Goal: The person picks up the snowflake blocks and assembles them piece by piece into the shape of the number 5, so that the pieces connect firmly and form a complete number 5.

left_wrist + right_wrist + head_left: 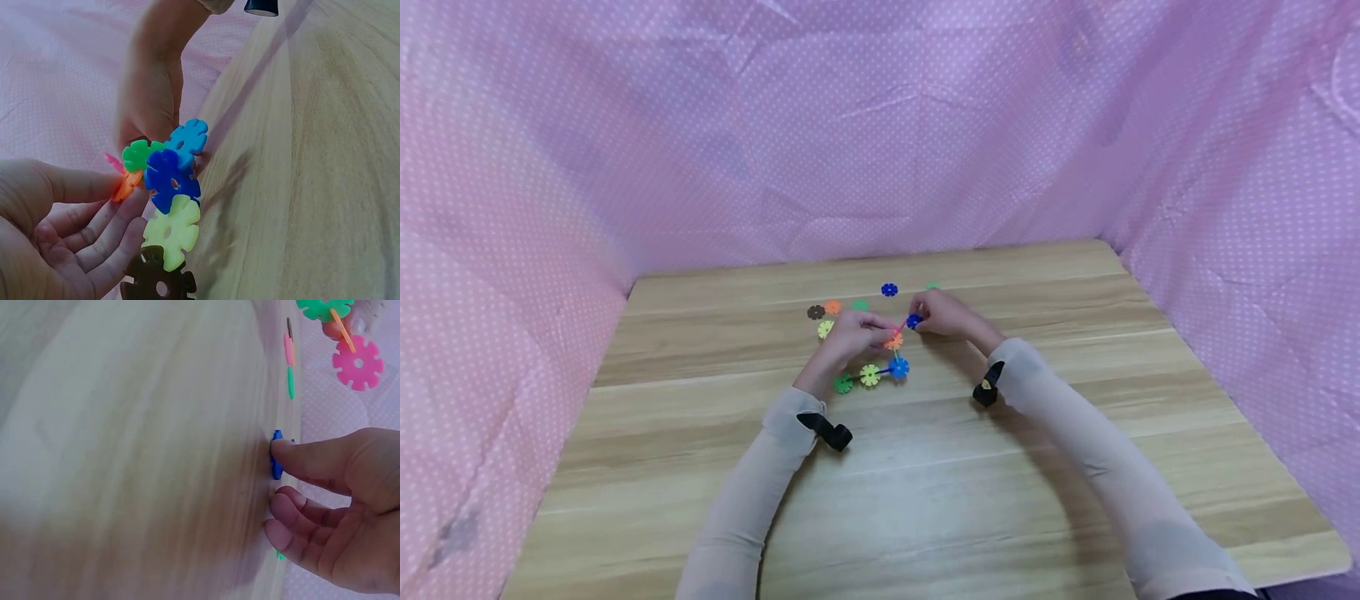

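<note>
My left hand (856,335) pinches an orange notched plastic disc (128,186) between thumb and fingers. This disc belongs to a chain of interlocked discs, among them a light blue disc (190,132), a dark blue disc (161,167), a yellow disc (185,222) and a brown disc (139,289). At one end, a pink disc (345,362) points toward the right hand. My right hand (947,315) holds a single blue disc (277,459) at its fingertips, with the thumb on its face. In the head view this blue disc is close beside the pink end.
Loose discs lie on the wooden table (910,500) beyond the hands: a brown one (816,312), an orange one (832,307), a blue one (889,289) and a green one (932,286). Pink dotted cloth (865,167) surrounds the table's back and sides.
</note>
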Available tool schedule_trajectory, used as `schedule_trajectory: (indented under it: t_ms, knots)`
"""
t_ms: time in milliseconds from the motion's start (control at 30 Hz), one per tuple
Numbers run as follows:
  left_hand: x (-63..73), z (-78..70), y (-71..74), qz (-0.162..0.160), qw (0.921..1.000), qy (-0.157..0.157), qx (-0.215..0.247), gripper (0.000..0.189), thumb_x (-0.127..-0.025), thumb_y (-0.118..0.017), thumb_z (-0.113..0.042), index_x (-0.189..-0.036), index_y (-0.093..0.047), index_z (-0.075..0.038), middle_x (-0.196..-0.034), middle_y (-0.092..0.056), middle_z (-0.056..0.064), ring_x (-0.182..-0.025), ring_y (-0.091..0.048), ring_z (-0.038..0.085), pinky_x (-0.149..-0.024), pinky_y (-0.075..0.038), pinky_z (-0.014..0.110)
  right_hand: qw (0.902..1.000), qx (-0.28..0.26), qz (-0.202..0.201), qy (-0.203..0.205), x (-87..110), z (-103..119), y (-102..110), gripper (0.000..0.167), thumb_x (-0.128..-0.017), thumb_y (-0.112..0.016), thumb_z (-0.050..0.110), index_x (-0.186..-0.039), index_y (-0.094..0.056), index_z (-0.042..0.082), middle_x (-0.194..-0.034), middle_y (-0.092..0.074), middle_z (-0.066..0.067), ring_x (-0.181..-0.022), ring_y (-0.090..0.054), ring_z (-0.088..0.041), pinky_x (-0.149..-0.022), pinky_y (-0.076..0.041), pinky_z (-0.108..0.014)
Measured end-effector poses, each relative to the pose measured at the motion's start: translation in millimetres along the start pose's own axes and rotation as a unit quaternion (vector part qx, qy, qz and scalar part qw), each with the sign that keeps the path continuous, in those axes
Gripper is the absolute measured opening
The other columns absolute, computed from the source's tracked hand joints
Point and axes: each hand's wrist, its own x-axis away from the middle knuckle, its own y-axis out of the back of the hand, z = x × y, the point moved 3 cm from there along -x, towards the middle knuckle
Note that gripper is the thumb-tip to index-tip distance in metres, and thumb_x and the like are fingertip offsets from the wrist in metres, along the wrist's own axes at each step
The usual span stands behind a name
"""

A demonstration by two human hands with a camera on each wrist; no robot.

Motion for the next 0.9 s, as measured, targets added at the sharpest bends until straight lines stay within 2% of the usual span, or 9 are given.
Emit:
schedule_trajectory:
  t_ms: [100,267,433,533,633,733,900]
  knots:
    - [-0.5,-0.7,0.0,0.009,0.9999,-0.006,-0.007,0.014,-0.094,-0.073,-0.007,-0.107,-0.078,-0.004,-0.102,-0.075,0.012,-0.083,-0.075,0.022,-0.078,-0.064,0.034,0.9997,-0.017,0.003,-0.014,1.5,-1,1,0.022,-0.090,-0.073,0.005,-0.109,-0.063,0.000,-0.103,-0.066,-0.016,-0.095,-0.062,-0.027,-0.087,-0.054,-0.039]
    - [2.3,-3.4,0.1,0.030,0.9990,-0.010,-0.032,0.015,-0.095,-0.072,-0.008,-0.109,-0.078,-0.005,-0.105,-0.075,0.012,-0.080,-0.074,0.019,-0.079,-0.063,0.034,0.9979,-0.058,-0.003,-0.030,4.8,-3,0,0.022,-0.091,-0.073,0.004,-0.108,-0.059,0.003,-0.106,-0.063,-0.016,-0.098,-0.061,-0.028,-0.088,-0.054,-0.038]
    - [3.6,-3.6,-1.2,0.040,0.9985,-0.010,-0.036,0.015,-0.096,-0.070,-0.007,-0.109,-0.077,-0.003,-0.103,-0.075,0.011,-0.084,-0.074,0.023,-0.081,-0.063,0.036,0.9927,-0.112,-0.039,-0.024,10.2,-6,-1,0.018,-0.090,-0.073,0.000,-0.103,-0.060,0.000,-0.099,-0.063,-0.015,-0.090,-0.060,-0.023,-0.078,-0.052,-0.029]
    - [4.0,-2.3,-1.9,0.044,0.9983,-0.009,-0.038,0.015,-0.096,-0.070,-0.007,-0.108,-0.077,-0.003,-0.103,-0.074,0.010,-0.084,-0.074,0.024,-0.080,-0.063,0.036,0.9816,-0.179,-0.060,-0.031,16.0,-9,-3,0.016,-0.092,-0.070,-0.001,-0.106,-0.062,-0.004,-0.092,-0.065,-0.013,-0.078,-0.061,-0.018,-0.067,-0.052,-0.023]
    - [4.3,-1.0,-2.0,0.046,0.9981,-0.008,-0.042,0.016,-0.097,-0.069,-0.009,-0.110,-0.076,-0.004,-0.105,-0.072,0.009,-0.084,-0.073,0.021,-0.079,-0.062,0.033,0.9631,-0.254,-0.075,-0.049,23.7,-11,-2,0.020,-0.094,-0.067,-0.002,-0.113,-0.064,-0.006,-0.090,-0.068,-0.012,-0.073,-0.065,-0.018,-0.063,-0.055,-0.023]
    - [4.3,0.1,-2.2,0.048,0.9980,-0.007,-0.039,0.017,-0.098,-0.068,-0.010,-0.112,-0.076,-0.004,-0.109,-0.071,0.010,-0.083,-0.073,0.019,-0.079,-0.063,0.032,0.9486,-0.298,-0.086,-0.064,30.0,-11,1,0.025,-0.095,-0.067,0.001,-0.119,-0.065,-0.005,-0.092,-0.069,-0.009,-0.077,-0.067,-0.022,-0.066,-0.058,-0.027]
    - [2.2,2.5,-4.0,0.055,0.9978,-0.006,-0.037,0.018,-0.099,-0.067,-0.010,-0.113,-0.075,-0.004,-0.115,-0.068,0.011,-0.083,-0.073,0.020,-0.077,-0.063,0.032,0.9366,-0.334,-0.088,-0.060,35.4,-10,5,0.028,-0.096,-0.068,0.004,-0.123,-0.065,-0.004,-0.091,-0.070,-0.005,-0.082,-0.069,-0.025,-0.076,-0.062,-0.035]
